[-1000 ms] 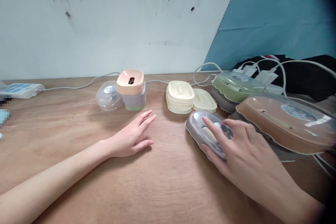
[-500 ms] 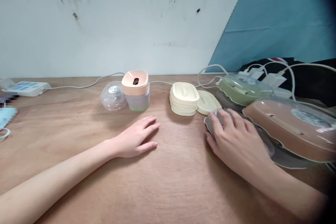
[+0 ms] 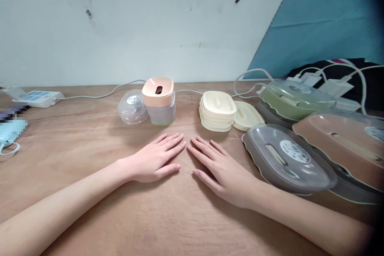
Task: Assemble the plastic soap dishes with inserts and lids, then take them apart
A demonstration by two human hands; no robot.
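The cream stack point(image 3: 218, 108), with one cream lid point(image 3: 248, 116) at its right, stands on the wooden table point(image 3: 186, 224) beyond the right hand point(image 3: 225, 174); one peach-topped stack point(image 3: 159, 104) stands beyond the left hand point(image 3: 154, 160). Both hands lie palm-down, fingers extended and slightly spread, fingertips near each other. One clear round container point(image 3: 133, 108) sits at far left of these; one gray oval container point(image 3: 289, 158), one green oval container point(image 3: 295, 99) and one brown oval container point(image 3: 345, 140) occupy the right side, contents not discernible.
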